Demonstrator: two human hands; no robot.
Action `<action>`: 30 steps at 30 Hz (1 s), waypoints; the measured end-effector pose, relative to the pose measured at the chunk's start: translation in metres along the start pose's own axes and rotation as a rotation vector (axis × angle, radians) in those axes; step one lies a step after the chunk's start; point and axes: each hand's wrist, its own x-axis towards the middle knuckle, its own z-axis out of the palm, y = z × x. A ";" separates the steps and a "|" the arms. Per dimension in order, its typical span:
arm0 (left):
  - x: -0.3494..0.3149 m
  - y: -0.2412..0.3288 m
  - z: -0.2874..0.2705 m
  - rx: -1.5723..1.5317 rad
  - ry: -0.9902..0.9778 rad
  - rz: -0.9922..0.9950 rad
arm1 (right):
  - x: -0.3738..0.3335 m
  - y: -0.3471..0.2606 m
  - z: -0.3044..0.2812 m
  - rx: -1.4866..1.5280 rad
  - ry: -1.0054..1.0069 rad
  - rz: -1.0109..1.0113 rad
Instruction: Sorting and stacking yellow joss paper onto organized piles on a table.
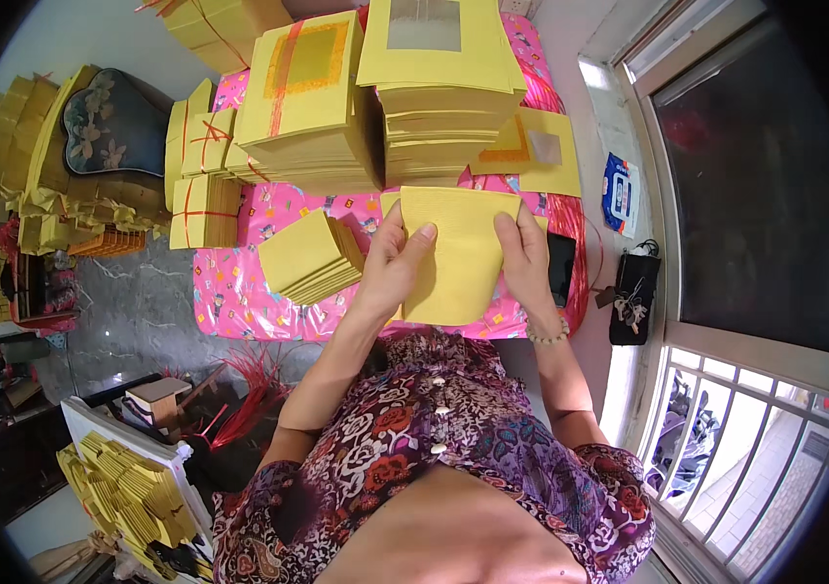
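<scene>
Between my two hands is a folded yellow paper sheet, held up over the near edge of the table. My left hand grips its left side, thumb on the front face. On the opposite edge, my right hand pinches the sheet, its thumb near the upper corner. Just left of my left hand, a small fanned pile of folded yellow papers lies on the pink patterned tablecloth. Behind the sheet rise tall stacks of yellow paper, one with a silver square on top, another with an orange-gold square.
Bundles tied with red strips stand at the table's left. Loose sheets lie at the back right. A dark phone is beside my right hand. On the sill rest a blue-white packet and a black pouch with keys. A cushion sits at far left.
</scene>
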 end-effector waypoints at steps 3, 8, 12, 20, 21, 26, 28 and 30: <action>0.000 -0.004 0.000 0.018 -0.005 0.020 | 0.001 0.009 0.001 -0.096 0.084 0.018; 0.002 -0.006 0.002 0.033 0.027 0.040 | 0.001 0.008 0.004 -0.147 0.127 -0.027; 0.007 -0.008 0.000 0.060 0.012 0.023 | 0.003 0.012 0.002 -0.112 0.144 -0.015; 0.021 -0.011 -0.013 0.045 -0.012 -0.033 | -0.002 0.017 -0.012 -0.043 -0.080 0.210; 0.022 -0.012 -0.013 0.046 -0.014 -0.036 | -0.004 0.018 -0.011 -0.087 -0.049 0.194; 0.020 -0.017 -0.012 0.057 0.031 -0.006 | -0.008 0.024 -0.016 -0.037 -0.061 0.278; 0.018 -0.016 -0.014 0.081 0.037 -0.021 | -0.012 0.030 -0.021 -0.056 -0.133 0.384; 0.017 -0.017 -0.016 0.103 0.044 -0.035 | -0.015 0.034 -0.022 -0.197 -0.156 0.376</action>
